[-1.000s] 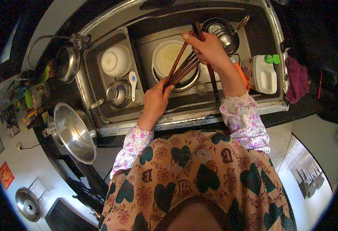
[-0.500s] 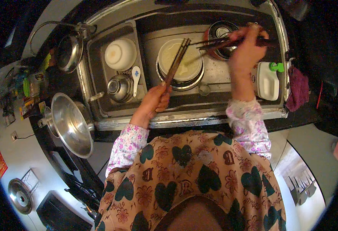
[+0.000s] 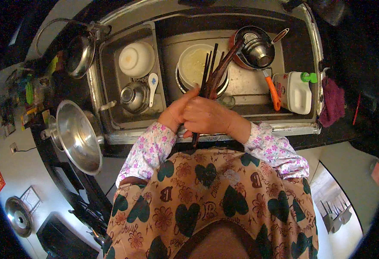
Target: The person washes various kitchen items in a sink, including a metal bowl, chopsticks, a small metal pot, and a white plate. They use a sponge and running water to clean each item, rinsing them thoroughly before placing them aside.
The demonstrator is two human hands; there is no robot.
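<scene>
Chopsticks (image 3: 217, 77) stick out beyond the left hand (image 3: 175, 112) and right hand (image 3: 211, 115), both curled around them, over the near edge of the sink (image 3: 293, 128).

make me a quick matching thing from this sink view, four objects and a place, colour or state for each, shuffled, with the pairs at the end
Column one
1. chopsticks
2. spoon
3. plastic jug
4. cloth

Column two
A. white with a green cap
B. in the left compartment, beside a metal bowl
C. purple
D. held where the left hand and right hand meet

Pairs: 1-D, 2-B, 3-A, 4-C
</scene>
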